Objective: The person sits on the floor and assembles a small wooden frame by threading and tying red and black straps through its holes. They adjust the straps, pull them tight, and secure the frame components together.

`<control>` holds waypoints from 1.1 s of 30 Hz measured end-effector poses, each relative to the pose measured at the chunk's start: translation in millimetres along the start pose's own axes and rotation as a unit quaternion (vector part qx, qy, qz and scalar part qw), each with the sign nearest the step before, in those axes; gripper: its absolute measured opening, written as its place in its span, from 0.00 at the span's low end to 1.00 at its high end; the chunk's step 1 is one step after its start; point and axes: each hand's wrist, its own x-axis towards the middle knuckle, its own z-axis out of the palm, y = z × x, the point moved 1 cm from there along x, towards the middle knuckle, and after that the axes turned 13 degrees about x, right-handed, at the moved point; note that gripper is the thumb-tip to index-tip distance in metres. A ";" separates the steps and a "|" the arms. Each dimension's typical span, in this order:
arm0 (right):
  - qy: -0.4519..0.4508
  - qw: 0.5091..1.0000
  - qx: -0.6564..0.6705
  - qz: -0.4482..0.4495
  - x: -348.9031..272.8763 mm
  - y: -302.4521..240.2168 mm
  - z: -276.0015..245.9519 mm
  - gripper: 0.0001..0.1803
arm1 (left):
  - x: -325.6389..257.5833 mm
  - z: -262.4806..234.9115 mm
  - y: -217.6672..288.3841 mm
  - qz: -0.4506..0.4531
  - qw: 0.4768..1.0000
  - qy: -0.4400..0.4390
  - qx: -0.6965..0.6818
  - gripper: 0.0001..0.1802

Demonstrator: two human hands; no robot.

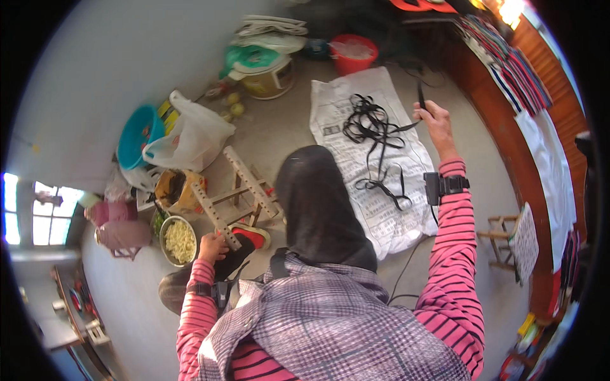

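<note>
My right hand [437, 124] is closed around a black strap [420, 95], raised over the far right part of a white printed sack [397, 219] spread on the floor. The rest of the strap lies loosely tangled on the sack, with loops trailing toward me. On the left, my left hand [213, 247] grips the near end of a rail of a wooden stool frame [210, 209]. Its two upper rails have rows of holes, with nothing stretched between them. The frame stands beside my bent knee, above a red shoe [253, 235].
A metal bowl of pale chopped food [179, 241] sits close to my left hand. Behind it are a white plastic bag [194, 133], a blue basin [140, 136], a lidded bucket [264, 76] and a red bucket [353, 56]. A small stool [515, 243] stands at right.
</note>
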 end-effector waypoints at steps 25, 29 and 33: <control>-0.075 0.970 -0.104 0.205 -159.7 115.8 53.9 0.10 | -12.5 -3.2 3.8 -0.020 0.998 -0.041 0.031 0.13; -0.150 0.957 -0.161 0.191 -181.1 141.7 99.6 0.11 | -23.5 -1.3 16.1 -0.030 0.998 -0.049 0.026 0.13; -0.177 0.944 -0.114 0.254 -190.9 149.0 124.3 0.13 | -26.5 1.1 25.1 -0.025 0.998 -0.032 0.040 0.11</control>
